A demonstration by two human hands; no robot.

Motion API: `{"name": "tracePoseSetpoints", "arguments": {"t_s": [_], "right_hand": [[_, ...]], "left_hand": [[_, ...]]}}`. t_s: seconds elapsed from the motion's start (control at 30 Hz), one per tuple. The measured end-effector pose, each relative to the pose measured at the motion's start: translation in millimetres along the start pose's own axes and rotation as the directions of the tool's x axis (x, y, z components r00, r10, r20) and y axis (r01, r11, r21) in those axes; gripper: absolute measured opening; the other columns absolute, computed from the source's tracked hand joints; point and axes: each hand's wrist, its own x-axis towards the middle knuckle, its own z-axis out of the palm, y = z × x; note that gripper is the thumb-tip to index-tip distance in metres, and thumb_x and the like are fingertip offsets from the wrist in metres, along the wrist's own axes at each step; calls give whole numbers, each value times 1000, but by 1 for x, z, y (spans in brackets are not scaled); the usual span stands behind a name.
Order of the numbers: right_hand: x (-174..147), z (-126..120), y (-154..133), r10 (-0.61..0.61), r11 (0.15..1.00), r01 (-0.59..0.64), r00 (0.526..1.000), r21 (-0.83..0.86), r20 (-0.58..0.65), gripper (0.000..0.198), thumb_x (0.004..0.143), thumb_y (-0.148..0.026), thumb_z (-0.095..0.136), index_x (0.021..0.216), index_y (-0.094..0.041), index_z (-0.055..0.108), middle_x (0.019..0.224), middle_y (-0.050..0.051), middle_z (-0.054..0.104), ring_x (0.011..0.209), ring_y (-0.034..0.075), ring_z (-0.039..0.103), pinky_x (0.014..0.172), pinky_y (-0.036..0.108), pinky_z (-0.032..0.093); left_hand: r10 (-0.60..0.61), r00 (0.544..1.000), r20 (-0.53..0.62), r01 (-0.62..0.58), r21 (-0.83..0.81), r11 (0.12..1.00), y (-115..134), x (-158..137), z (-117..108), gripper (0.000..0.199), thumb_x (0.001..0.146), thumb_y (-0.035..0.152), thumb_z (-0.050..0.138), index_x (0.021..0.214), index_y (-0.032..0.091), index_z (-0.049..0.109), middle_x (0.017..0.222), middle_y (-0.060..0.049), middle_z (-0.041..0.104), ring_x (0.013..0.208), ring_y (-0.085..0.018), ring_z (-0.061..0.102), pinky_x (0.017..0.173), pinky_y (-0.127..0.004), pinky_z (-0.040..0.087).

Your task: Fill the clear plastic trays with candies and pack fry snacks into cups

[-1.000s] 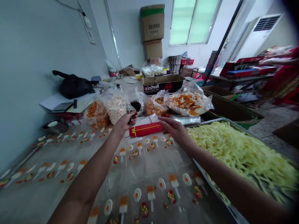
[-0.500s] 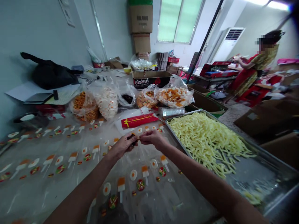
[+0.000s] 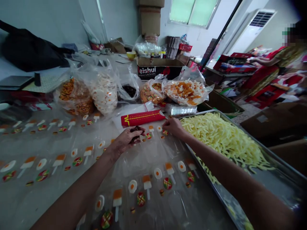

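Observation:
My left hand (image 3: 124,139) is closed around several small dark brown pieces (image 3: 136,134), above the clear plastic sheets on the table. My right hand (image 3: 175,127) has its fingertips pinched together low over a round pizza-shaped candy (image 3: 165,132); whatever is in the pinch is too small to make out. Beside those fingertips lie a fried-egg candy (image 3: 159,128) and an orange-and-white popsicle-shaped candy (image 3: 151,128). Similar groups with tiny burger-shaped candies (image 3: 162,192) lie in rows on the clear wrapping (image 3: 177,204).
A metal tray (image 3: 222,198) of pale yellow fry-shaped strips stands at the right. Behind my hands are a red printed sleeve (image 3: 142,118), a bag of egg candies (image 3: 104,92), a bag of dark pieces (image 3: 129,90) and a carton (image 3: 146,72). A person (image 3: 271,64) stands at the far right.
My hands have moved apart. The right hand has gone right and down to the candies beside the tray, while the left stays near the middle with the dark pieces. The view has shifted.

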Motion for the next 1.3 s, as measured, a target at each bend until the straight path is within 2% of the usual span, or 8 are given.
{"name": "tracePoseSetpoints", "arguments": {"t_s": [0.2, 0.4, 0.5, 0.6, 0.83, 1.0, 1.13, 1.3], "right_hand": [[-9, 0, -16, -2, 928, 38, 995, 372, -96, 31, 76, -45, 79, 87, -17, 80, 68, 2, 71, 59, 14, 58, 56, 25, 37], [-48, 20, -89, -214, 362, -242, 918, 900, 333, 41, 71, -52, 83, 92, -17, 80, 87, 5, 74, 69, 12, 61, 61, 22, 43], [-59, 35, -114, -118, 163, -300, 940, 940, 321, 34, 66, -44, 87, 87, -18, 80, 83, 3, 73, 67, 9, 58, 58, 20, 40], [-55, 42, -121, -17, 100, -277, 960, 955, 280, 29, 63, -40, 88, 78, -18, 77, 75, 1, 70, 64, 9, 57, 53, 20, 36], [2, 27, -77, 8, 508, -207, 972, 836, 236, 39, 53, -39, 93, 78, -15, 76, 71, 5, 72, 62, 14, 63, 55, 23, 47], [14, 34, -74, -75, 908, -5, 982, 419, 176, 22, 68, -33, 82, 61, -14, 73, 51, 1, 62, 49, 12, 52, 50, 24, 37], [15, 39, -81, -69, 984, 59, 996, 167, 49, 20, 72, -31, 83, 62, -15, 75, 55, 1, 64, 54, 13, 56, 54, 25, 33], [-15, 36, -88, -117, 962, 147, 983, 231, -139, 40, 82, -51, 76, 67, -14, 73, 56, 0, 61, 53, 12, 49, 52, 26, 29]], "left_hand": [[-23, 999, -36, 20, -103, 995, -6, -1, -1, 28, 70, 27, 83, 93, 15, 74, 85, -5, 68, 49, -3, 41, 44, -18, 26], [95, 995, -16, -97, -141, 985, -2, -12, 6, 34, 69, 27, 85, 95, 14, 67, 77, 0, 62, 48, -3, 43, 45, -18, 29], [131, 989, -75, -139, -99, 985, -3, -19, 9, 32, 72, 28, 83, 90, 16, 60, 71, 4, 56, 47, -4, 42, 43, -18, 28], [119, 979, -167, -135, -88, 987, -5, -19, 15, 31, 72, 24, 82, 88, 18, 56, 71, 4, 57, 46, -4, 43, 43, -17, 28], [-76, 935, -346, -10, -239, 971, 17, -32, -9, 9, 85, 17, 63, 81, 14, 55, 66, -2, 60, 39, -3, 40, 38, -15, 20], [-242, 936, -255, 114, -432, 895, 27, -52, -47, 22, 88, 17, 43, 73, 11, 58, 64, -8, 59, 35, -3, 34, 33, -13, 19], [-253, 932, -258, 113, -458, 882, 23, -65, -57, 24, 90, 15, 44, 73, 9, 59, 63, -7, 59, 35, -2, 33, 33, -12, 20], [-221, 933, -283, 81, -433, 898, 23, -91, -72, 25, 94, 20, 48, 77, 8, 63, 70, -11, 64, 37, -3, 39, 33, -12, 24]]}}
